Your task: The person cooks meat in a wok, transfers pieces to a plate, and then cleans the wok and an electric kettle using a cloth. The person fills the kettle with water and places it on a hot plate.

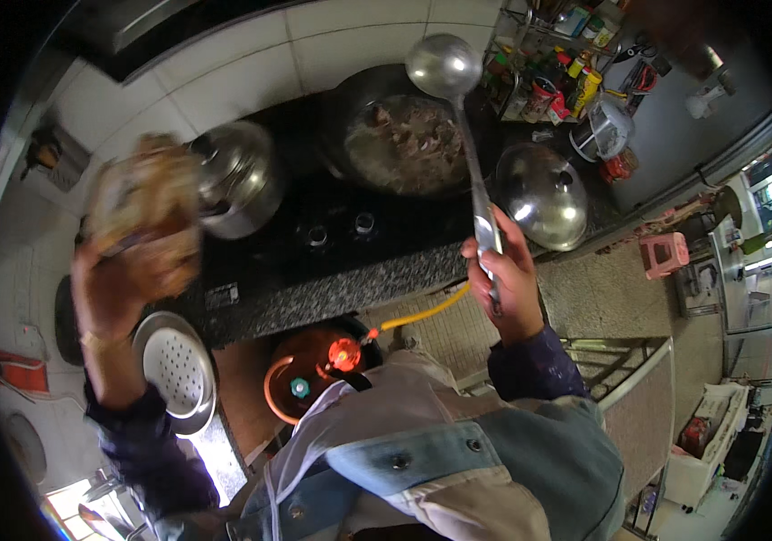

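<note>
My right hand [508, 277] grips the handle of a metal ladle [445, 66], whose round bowl is raised at the back edge of a dark wok [342, 152]. Pieces of meat [420, 138] lie in cloudy liquid inside the wok. At the left, my left hand [112, 291] holds a blurred brown and whitish item [149, 189]; its kind cannot be told. Behind it, a lidded steel pot [240, 179] stands on the black stove top. A domed metal lid [541, 196] lies to the right of the wok.
A rack [521, 67] of seasoning bottles and jars stands at the back right. At the lower left sits a metal pan with a perforated insert [173, 365]. An orange gas cylinder [284, 385] with a yellow hose [426, 311] is below the granite counter edge [332, 287].
</note>
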A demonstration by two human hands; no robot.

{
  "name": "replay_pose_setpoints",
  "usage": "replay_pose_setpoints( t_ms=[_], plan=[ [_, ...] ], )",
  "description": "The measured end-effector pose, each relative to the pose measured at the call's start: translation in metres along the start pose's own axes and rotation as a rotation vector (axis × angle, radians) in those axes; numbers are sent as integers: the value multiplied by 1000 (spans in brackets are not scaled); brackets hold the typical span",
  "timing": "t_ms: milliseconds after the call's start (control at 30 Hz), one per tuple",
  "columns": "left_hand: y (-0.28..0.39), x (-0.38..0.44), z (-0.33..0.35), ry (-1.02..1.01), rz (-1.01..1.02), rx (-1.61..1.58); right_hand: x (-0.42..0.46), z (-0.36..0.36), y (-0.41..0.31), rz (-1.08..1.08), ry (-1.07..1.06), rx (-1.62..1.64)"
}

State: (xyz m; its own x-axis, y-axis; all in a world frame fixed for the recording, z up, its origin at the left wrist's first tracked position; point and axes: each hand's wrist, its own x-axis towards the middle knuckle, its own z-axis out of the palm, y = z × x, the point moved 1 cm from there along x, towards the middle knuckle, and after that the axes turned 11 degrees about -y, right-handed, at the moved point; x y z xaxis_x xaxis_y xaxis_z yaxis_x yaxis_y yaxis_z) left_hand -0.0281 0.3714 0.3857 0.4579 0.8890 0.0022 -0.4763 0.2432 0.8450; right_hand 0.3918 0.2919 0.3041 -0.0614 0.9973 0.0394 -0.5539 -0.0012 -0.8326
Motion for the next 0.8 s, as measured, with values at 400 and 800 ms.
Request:
replay_pose_setpoints(
  t_ms=[400,800],
  plan=[
    [-219,338,88,-352,-760,612,-41,-175,-50,40,470,-140],
    [-203,315,109,-574,-396,1822,-3,-217,-58,267,84,-401]
  ],
)
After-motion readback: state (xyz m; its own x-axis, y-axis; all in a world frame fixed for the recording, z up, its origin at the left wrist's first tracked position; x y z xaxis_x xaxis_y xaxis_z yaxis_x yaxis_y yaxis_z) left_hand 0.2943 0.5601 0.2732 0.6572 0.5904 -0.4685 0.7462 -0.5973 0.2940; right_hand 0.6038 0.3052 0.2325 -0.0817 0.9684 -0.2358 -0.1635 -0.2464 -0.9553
